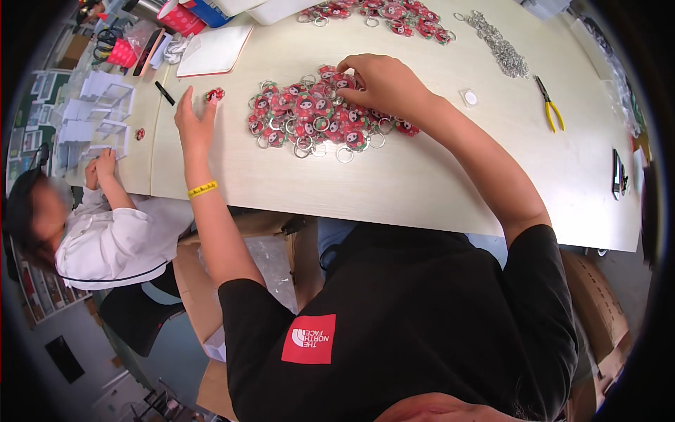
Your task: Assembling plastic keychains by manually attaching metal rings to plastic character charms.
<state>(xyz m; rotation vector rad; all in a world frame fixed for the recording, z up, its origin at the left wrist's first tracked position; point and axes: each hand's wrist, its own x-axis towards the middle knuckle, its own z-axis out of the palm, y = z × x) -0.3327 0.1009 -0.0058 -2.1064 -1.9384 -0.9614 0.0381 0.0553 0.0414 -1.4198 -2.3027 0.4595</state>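
A pile of red round keychain charms with metal rings (309, 119) lies in the middle of the pale wooden table (436, 183). My right hand (383, 84) rests on the pile's top right side, its fingertips bent down and pinching one charm (342, 79). My left hand (193, 123) lies flat on the table left of the pile with its fingers spread. Its fingertips are right beside a single red charm (214, 93). A yellow band (202, 188) is on that wrist.
A second charm pile (394, 14) and a heap of metal chains (500, 50) lie at the far edge. Yellow-handled pliers (550, 105) are at right, with a white sheet (214, 49) and a black pen (164, 93) at left. A person in white (105, 239) works by white folded boxes (98, 112).
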